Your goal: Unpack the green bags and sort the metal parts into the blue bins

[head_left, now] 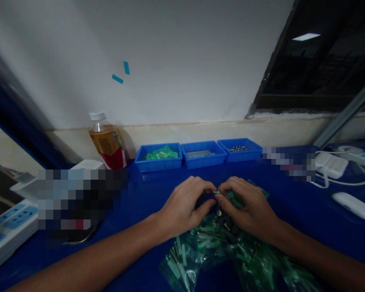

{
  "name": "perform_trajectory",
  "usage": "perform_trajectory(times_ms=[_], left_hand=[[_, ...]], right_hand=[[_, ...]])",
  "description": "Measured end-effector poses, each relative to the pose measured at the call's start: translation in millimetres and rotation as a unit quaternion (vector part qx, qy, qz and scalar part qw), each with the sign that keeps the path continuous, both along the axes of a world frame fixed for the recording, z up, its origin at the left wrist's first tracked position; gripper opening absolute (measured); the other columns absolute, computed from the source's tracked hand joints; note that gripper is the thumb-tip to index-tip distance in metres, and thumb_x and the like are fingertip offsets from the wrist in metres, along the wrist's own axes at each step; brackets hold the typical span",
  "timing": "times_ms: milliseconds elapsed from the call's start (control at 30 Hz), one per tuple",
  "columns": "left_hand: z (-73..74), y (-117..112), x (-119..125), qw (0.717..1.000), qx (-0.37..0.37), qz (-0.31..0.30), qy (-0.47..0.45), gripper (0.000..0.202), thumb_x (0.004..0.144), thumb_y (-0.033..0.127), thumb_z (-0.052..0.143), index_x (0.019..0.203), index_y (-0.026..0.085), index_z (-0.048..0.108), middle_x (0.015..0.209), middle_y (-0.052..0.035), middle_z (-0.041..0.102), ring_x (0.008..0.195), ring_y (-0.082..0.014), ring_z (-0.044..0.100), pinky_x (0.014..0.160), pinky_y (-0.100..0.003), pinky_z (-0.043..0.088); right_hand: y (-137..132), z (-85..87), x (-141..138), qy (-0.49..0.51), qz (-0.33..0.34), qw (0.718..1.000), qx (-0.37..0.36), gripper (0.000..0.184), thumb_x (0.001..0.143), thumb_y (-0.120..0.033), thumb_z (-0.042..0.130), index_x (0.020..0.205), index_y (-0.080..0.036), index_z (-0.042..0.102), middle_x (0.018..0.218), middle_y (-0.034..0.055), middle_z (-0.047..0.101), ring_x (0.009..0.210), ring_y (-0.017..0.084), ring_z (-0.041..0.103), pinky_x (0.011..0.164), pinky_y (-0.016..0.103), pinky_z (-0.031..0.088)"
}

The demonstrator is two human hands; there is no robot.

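Seemingly you're partway: packed green bags lie below, blue trays hold stock. Your right hand pinches a small metal piece above the surface; left hand's grip unclear.

There are three trays, two wall strips, one bottle.

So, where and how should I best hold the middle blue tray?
Probably take the middle blue tray by its front rim, coming from the near side, pinching it inside and out. The left tray and right tray stand close at its ends and the wall is behind, so the front seems easiest. Its open top suggests keeping it level, since slender pale pieces lie inside.
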State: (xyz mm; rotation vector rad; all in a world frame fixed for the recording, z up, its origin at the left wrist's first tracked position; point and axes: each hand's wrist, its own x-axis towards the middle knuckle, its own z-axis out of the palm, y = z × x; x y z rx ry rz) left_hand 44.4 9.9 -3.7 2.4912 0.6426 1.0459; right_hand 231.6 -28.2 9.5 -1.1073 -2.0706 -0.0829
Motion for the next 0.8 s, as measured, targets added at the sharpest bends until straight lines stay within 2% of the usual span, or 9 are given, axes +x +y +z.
perform_trajectory(times_ms=[67,167,267,367,600,700,800], left_hand=[[-0.2,0.1,-0.7,1.0,0.008,0.0,0.004,0.009,0.089,0.018,0.049,0.098,0.019,0.052,0.091,-0.0029,0.06,0.085,-0.0165,0.053,0.077,-0.03,0.042],[0.5,-0.1,-1.1,1.0,-0.001,0.016,0.007,0.009,0.092,0.02,0.044,0.096,0.018,0.052,0.087,-0.0033,0.059,0.082,-0.0163,0.052,0.073,-0.03,0.042],[1.5,-0.5,-0.4,1.0,-0.012,0.025,0.009,0.009,0.093,0.02,0.043,0.095,0.018,0.052,0.085,-0.003,0.058,0.079,-0.016,0.052,0.071,-0.029,0.041],[2.3,-0.5,0.7,1.0,-0.011,0.022,0.007,0.011,0.094,0.02,0.041,0.092,0.017,0.052,0.083,-0.0025,0.058,0.078,-0.0157,0.051,0.07,-0.028,0.04],[5.3,-1.1,1.0,0.999,-0.026,0.015,0.024,0.017,0.095,0.022,0.038,0.086,0.017,0.052,0.078,-0.0019,0.057,0.075,-0.0156,0.05,0.069,-0.028,0.039],[6.8,-0.3,2.5,0.997,-0.04,0.02,0.063,0.017,0.094,0.023,0.04,0.086,0.017,0.054,0.079,-0.0011,0.058,0.076,-0.0157,0.051,0.071,-0.029,0.039],[6.6,1.5,4.4,0.992,-0.04,0.019,0.119,0.014,0.091,0.026,0.047,0.086,0.019,0.057,0.081,-0.0001,0.06,0.078,-0.0167,0.052,0.075,-0.032,0.038]], right_hand=[[-1.3,0.4,-2.1,0.002,0.002,1.0,-0.012,0.012,0.084,-0.02,0.053,0.073,-0.02,0.05,0.066,-0.0012,0.055,0.062,0.013,0.051,0.06,0.028,0.035],[-2.5,-0.3,-3.3,-0.002,0.0,1.0,-0.03,0.016,0.087,-0.023,0.052,0.071,-0.02,0.049,0.064,-0.0017,0.054,0.063,0.013,0.051,0.06,0.029,0.034],[-2.1,-2.0,-1.9,-0.015,0.001,1.0,-0.018,0.007,0.087,-0.025,0.053,0.083,-0.02,0.053,0.071,-0.0005,0.058,0.067,0.014,0.052,0.063,0.029,0.034],[-0.7,-2.6,-0.3,-0.059,0.015,0.998,0.033,0.012,0.087,-0.025,0.053,0.097,-0.019,0.053,0.082,0.0024,0.062,0.072,0.016,0.053,0.065,0.031,0.034],[-1.2,3.3,-1.1,-0.098,0.018,0.994,0.054,0.007,0.087,-0.023,0.052,0.086,-0.017,0.057,0.076,0.0024,0.062,0.069,0.016,0.052,0.063,0.032,0.032],[8.7,11.2,8.9,-0.09,-0.008,0.994,0.064,0.013,0.087,-0.025,0.051,0.08,-0.017,0.058,0.073,0.0029,0.062,0.068,0.016,0.053,0.064,0.031,0.035],[36.6,21.7,34.0,-0.079,-0.084,0.991,0.068,0.017,0.086,-0.029,0.051,0.079,-0.017,0.06,0.074,0.0048,0.064,0.071,0.018,0.056,0.069,0.032,0.04]])
